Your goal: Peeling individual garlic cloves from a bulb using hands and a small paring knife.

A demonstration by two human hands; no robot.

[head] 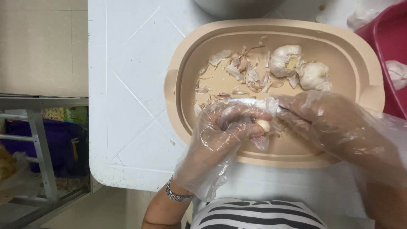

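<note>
Both my hands wear loose clear plastic gloves and work over a beige oval tub. My left hand is closed on a small garlic clove, held between thumb and fingers. My right hand is closed on a knife whose pale blade points left, just above the clove. Two whole garlic bulbs lie at the tub's far right. Loose papery garlic skins are scattered across the tub floor.
The tub rests on a white table whose left edge drops to a tiled floor. A red basin with another garlic bulb stands at the right. A grey round vessel sits beyond the tub. A metal rack stands at the lower left.
</note>
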